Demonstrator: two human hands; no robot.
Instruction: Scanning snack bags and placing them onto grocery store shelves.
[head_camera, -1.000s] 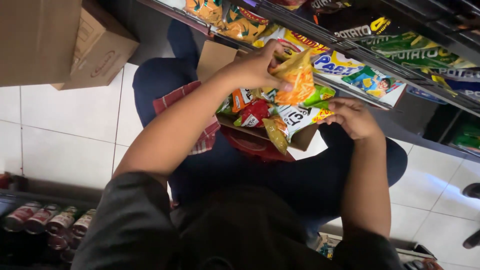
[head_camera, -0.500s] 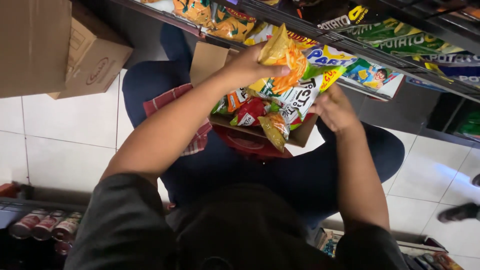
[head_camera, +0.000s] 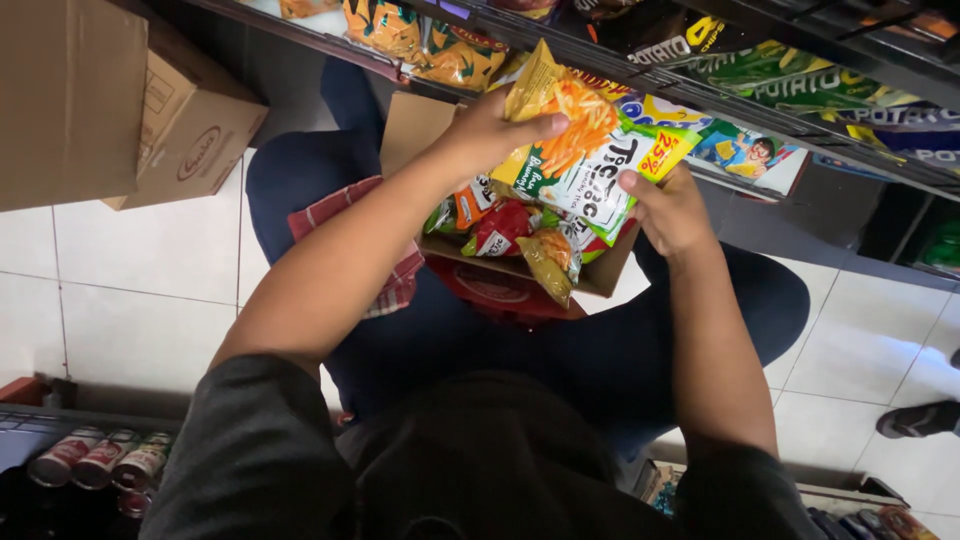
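Note:
My left hand (head_camera: 487, 132) grips a yellow and orange snack packet (head_camera: 556, 112) by its top, lifted above an open cardboard box (head_camera: 600, 272) on my lap. My right hand (head_camera: 670, 208) pinches the lower edge of a white and green snack packet (head_camera: 598, 182) that lies right under the yellow one. Several more small snack packets (head_camera: 510, 232) in red, orange and green fill the box. A low shelf (head_camera: 640, 75) stocked with snack bags runs just beyond both hands.
Two brown cardboard boxes (head_camera: 120, 110) stand at the upper left on the white tiled floor (head_camera: 130, 290). Cans (head_camera: 100, 458) line a low shelf at the bottom left. Another person's shoe (head_camera: 920, 420) shows at the right edge. A red checked cloth (head_camera: 385, 285) lies on my thigh.
Both hands rose from the box toward the shelf. The yellow packet came up in my left hand, and my right hand took hold of the white and green packet.

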